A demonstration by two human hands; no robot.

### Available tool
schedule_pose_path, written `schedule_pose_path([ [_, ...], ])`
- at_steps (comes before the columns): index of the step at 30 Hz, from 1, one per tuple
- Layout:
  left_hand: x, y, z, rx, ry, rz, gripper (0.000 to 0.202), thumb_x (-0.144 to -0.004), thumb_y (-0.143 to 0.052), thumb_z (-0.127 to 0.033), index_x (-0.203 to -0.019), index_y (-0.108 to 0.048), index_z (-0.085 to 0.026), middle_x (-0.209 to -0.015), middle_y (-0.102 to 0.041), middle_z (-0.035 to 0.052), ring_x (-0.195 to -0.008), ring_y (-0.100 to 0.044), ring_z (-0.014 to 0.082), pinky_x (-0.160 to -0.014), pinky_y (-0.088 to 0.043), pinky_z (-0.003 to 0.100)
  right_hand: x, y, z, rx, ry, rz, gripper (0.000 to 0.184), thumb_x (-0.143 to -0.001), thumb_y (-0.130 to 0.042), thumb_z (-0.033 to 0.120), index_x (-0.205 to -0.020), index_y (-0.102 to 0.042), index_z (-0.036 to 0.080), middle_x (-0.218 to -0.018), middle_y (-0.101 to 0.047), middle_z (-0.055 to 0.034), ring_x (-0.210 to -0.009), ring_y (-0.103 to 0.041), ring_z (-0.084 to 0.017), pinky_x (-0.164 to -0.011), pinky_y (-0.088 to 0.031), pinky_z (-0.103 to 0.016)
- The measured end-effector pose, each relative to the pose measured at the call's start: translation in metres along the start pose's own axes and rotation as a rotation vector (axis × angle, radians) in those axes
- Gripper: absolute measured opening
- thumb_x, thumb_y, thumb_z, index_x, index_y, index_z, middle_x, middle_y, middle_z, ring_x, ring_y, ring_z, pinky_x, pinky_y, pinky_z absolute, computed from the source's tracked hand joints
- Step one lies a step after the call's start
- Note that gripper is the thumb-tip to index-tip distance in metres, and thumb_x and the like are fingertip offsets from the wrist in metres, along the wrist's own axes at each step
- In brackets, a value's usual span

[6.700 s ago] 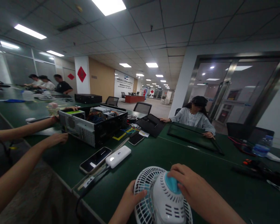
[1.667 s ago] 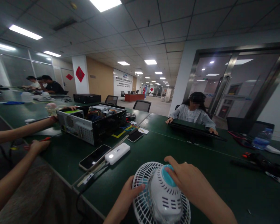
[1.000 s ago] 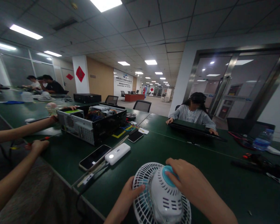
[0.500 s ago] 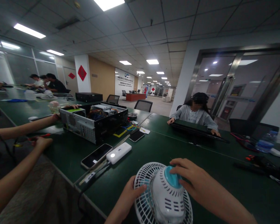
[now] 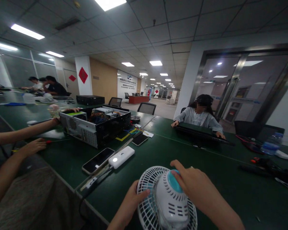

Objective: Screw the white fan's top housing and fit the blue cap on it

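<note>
A small white electric fan (image 5: 174, 204) is at the bottom of the view, with its motor housing up and its slatted guard beneath. My left hand (image 5: 132, 201) grips the left rim of the guard, thumb on top. My right hand (image 5: 194, 182) is closed over the round blue knob (image 5: 174, 181) at the end of the housing and hides part of it. The fan's lower edge runs out of view.
Left of the fan lie a phone (image 5: 99, 160), a white power bank (image 5: 122, 157) with a cable and another phone (image 5: 140, 139). Beyond stands an open computer case (image 5: 96, 124), a co-worker's arms (image 5: 26, 150) beside it. Opposite, a person (image 5: 199, 111) holds a dark flat panel (image 5: 201, 134).
My right hand has turned on the knob and covers more of it. My left hand keeps its grip. The co-worker's nearer hand at left has moved slightly left, beside a red-handled tool.
</note>
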State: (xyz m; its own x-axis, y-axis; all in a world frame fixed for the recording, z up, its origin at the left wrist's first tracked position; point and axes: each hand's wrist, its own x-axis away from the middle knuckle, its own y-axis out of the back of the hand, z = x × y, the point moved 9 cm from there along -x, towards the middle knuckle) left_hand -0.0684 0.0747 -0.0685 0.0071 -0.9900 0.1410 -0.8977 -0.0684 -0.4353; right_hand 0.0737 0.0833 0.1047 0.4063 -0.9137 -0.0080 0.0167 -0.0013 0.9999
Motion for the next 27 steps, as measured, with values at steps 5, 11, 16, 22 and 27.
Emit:
schedule_pose_path([
  [5, 0.001, -0.001, -0.001, 0.001, -0.001, 0.010, 0.047, -0.060, -0.075, -0.030, -0.099, -0.056, -0.011, -0.098, -0.068, 0.0130, -0.095, -0.062, 0.0294, -0.086, -0.046, 0.040, 0.007, 0.009, 0.000, -0.133, 0.181, -0.053, 0.031, -0.085, -0.035, 0.012, -0.101, -0.059, 0.022, -0.104, -0.058, -0.0090, -0.096, -0.056, -0.020, -0.078, -0.045, -0.034],
  [11, -0.001, 0.000, 0.002, 0.012, 0.000, 0.003, 0.047, -0.060, -0.075, -0.031, -0.098, -0.055, -0.012, -0.096, -0.069, 0.0120, -0.092, -0.063, 0.0283, -0.084, -0.047, 0.040, 0.011, 0.007, -0.002, -0.210, 0.241, -0.029, 0.026, -0.078, -0.045, 0.009, -0.095, -0.061, 0.020, -0.110, -0.055, -0.0071, -0.103, -0.051, -0.019, -0.088, -0.041, -0.034],
  [16, -0.003, 0.001, 0.005, 0.014, 0.010, 0.012, 0.051, -0.059, -0.076, -0.030, -0.100, -0.054, -0.012, -0.098, -0.068, 0.0120, -0.094, -0.063, 0.0283, -0.086, -0.047, 0.040, 0.002, 0.003, 0.005, -0.021, 0.081, -0.029, 0.021, -0.086, -0.042, 0.021, -0.095, -0.060, 0.016, -0.091, -0.064, -0.0104, -0.086, -0.060, -0.023, -0.074, -0.046, -0.037],
  [22, -0.002, 0.001, 0.003, -0.013, 0.001, 0.007, 0.050, -0.058, -0.076, -0.032, -0.099, -0.055, -0.011, -0.099, -0.068, 0.0124, -0.094, -0.063, 0.0285, -0.085, -0.047, 0.039, 0.000, 0.002, 0.004, 0.106, -0.024, -0.036, 0.034, -0.090, -0.027, 0.016, -0.115, -0.050, 0.018, -0.077, -0.066, -0.0109, -0.070, -0.064, -0.025, -0.059, -0.046, -0.035],
  [27, -0.002, 0.000, 0.003, -0.017, 0.002, 0.022, 0.047, -0.060, -0.075, -0.031, -0.099, -0.055, -0.012, -0.098, -0.069, 0.0119, -0.093, -0.063, 0.0280, -0.085, -0.047, 0.039, 0.013, 0.014, 0.003, -0.120, 0.193, -0.035, 0.031, -0.083, -0.039, 0.009, -0.100, -0.060, 0.022, -0.110, -0.057, -0.0084, -0.099, -0.055, -0.019, -0.080, -0.045, -0.032],
])
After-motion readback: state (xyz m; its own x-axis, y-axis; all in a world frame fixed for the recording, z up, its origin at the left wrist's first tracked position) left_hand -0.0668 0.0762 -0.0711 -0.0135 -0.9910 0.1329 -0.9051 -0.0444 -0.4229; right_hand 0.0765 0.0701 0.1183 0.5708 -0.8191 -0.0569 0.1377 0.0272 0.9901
